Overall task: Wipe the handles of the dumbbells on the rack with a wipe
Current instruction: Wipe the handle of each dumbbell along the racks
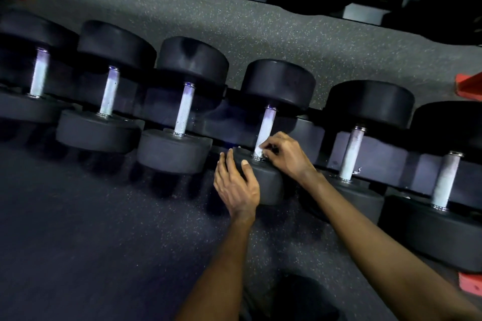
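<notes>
Lining speckled rubber floor [234, 28], dumbbells [279, 81]; right hand [287, 156] pinches wipe [258, 150]

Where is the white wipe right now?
In the head view, just right of centre, the right hand pinches the wipe against the lower end of the fourth dumbbell handle from the left, close to the left hand.

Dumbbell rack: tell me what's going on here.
A person is wiping dumbbell handles. The right-hand grip pinches a small white wipe against the lower end of one dumbbell's handle, mid-row. The left-hand grip rests open on that dumbbell's near head. The other dumbbells sit racked on both sides.
</notes>
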A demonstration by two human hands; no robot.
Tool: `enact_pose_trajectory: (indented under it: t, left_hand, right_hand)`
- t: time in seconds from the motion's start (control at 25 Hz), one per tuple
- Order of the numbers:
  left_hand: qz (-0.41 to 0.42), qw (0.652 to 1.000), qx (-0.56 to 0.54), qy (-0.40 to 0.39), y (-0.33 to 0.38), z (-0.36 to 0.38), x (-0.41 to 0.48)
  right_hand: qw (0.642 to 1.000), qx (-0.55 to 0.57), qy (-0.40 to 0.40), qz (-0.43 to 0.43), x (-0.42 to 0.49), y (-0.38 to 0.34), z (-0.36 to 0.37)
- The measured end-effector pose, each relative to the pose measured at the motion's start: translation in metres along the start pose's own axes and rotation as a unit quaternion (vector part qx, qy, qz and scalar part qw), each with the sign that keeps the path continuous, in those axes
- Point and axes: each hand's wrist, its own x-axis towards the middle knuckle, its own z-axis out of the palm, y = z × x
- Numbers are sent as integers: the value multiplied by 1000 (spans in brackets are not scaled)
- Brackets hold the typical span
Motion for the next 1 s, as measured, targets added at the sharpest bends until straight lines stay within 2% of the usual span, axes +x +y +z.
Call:
enact_pose_trajectory:
  t: [0.2,0.36,0.56,0.72,1.0]
  left_hand:
    - [4,1000,12,-4,1,-2,2]
    - [13,1000,17,4,3,-1,0]
    - [16,1000,23,13,4,-1,0]
    - [11,999,33,10,5,-2,0]
    - [18,999,27,18,5,-1,0]
  right_hand:
    - [996,55,8,76,0,1,3]
    - [978,124,84,143,-4,7,13]
    - [954,198,148,169,7,13,17]
    - [952,202,151,176,21,18,17]
    - [910,269,254,185,35,11,19]
